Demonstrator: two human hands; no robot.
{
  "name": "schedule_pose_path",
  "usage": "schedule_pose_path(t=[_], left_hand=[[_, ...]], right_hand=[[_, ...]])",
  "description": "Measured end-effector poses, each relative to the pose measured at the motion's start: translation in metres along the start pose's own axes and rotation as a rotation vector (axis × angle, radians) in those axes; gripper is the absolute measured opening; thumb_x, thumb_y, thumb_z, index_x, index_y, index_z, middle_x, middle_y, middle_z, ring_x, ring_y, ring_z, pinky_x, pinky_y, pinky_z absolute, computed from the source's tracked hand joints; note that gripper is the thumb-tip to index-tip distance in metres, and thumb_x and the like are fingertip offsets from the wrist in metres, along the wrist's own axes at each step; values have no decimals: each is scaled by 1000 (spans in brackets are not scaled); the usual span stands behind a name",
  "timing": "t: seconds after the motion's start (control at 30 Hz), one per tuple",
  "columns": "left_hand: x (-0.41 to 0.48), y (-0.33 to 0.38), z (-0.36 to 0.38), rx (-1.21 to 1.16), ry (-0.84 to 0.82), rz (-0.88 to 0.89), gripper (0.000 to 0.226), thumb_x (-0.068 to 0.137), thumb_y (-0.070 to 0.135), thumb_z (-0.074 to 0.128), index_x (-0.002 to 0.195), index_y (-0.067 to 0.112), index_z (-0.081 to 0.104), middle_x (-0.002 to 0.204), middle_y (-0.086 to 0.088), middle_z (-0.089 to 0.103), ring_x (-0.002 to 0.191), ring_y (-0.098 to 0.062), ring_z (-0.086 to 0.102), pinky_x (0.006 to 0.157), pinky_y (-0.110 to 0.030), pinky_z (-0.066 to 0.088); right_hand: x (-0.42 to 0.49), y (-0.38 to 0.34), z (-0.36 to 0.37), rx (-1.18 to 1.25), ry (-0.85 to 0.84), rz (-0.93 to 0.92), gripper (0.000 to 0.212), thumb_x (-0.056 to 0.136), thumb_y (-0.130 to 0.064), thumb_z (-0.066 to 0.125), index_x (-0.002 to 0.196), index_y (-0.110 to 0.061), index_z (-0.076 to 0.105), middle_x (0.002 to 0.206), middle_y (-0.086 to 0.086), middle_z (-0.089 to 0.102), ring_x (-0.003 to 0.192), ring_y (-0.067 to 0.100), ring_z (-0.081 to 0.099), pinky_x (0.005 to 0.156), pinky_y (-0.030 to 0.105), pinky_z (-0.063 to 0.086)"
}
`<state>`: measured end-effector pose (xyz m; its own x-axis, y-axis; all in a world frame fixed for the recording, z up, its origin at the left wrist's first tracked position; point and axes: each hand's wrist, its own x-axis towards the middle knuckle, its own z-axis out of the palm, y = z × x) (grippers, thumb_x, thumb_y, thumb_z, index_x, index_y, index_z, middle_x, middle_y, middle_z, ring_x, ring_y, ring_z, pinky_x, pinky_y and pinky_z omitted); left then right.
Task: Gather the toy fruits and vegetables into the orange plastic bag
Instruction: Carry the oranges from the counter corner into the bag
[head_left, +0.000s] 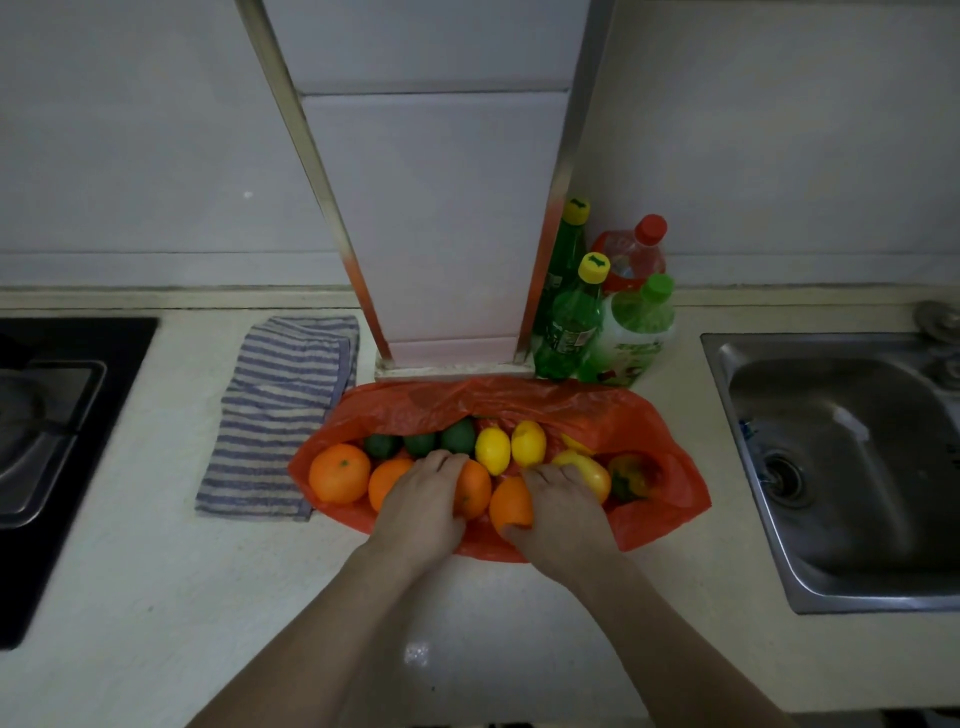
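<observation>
Orange plastic bag (660, 499): lies open on the pale bench (156, 597), against the foot of a white pillar (441, 234), its mouth spread wide toward the person.

Contents, all inside the bag:
- oranges: one large at far left (339, 473), a second (384, 480) partly under the left hand, a third (474, 488) and a fourth (510, 504) between the hands.
- green fruits (460, 435): three in a row at the back left, dark.
- lemons: two side by side at the back centre (492, 450), (528, 442).
- yellow fruit (589, 470), touching the right hand; kind unclear.
- orange-and-green piece (628, 478) at far right; kind unclear.

Left hand (423, 499): palm down, fingers loosely curled over the third orange.
Right hand (561, 509): palm down, fingers over the yellow fruit, thumb against the fourth orange; whether it grips either cannot be told.

Surroundings: striped cloth (280, 415) left of the bag; four bottles (602, 312) right of the pillar; steel sink (841, 467) at right; black hob (52, 441) at left.
</observation>
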<state>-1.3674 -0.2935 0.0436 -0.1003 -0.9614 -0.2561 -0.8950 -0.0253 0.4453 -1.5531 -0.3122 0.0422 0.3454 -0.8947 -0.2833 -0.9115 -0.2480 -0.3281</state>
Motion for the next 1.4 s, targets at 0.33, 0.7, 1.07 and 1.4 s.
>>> schedule_pose_path(t=[0.33,0.7,1.07,1.4], left_hand=[[0,-3,-4,-7,-38,7,70,74,8,61,139,22,42,139,3,43,121,-18,45,95,-28,41],[2,-4,-3,-12,-39,6,76,74,10,62,144,25,37,144,5,39,126,-16,42,98,-24,37],[-4,-5,-8,-23,-31,18,83,77,10,61,151,24,26,156,2,28,140,-18,30,112,-27,30],[-15,-3,-31,44,107,72,75,82,26,63,150,22,30,157,-1,27,143,-20,25,117,-31,23]], right_hand=[[9,-5,-3,12,53,27,50,86,-49,57,125,-18,49,122,2,54,114,21,42,98,31,33],[10,-7,-3,21,66,40,49,86,-50,58,122,-18,53,121,3,55,112,22,44,97,32,34],[6,-15,-13,11,65,33,62,86,-48,58,137,-16,43,134,3,48,119,22,42,103,32,33],[-11,-25,-34,-56,138,3,70,88,-47,53,146,-14,32,148,5,38,134,25,34,111,36,28]])
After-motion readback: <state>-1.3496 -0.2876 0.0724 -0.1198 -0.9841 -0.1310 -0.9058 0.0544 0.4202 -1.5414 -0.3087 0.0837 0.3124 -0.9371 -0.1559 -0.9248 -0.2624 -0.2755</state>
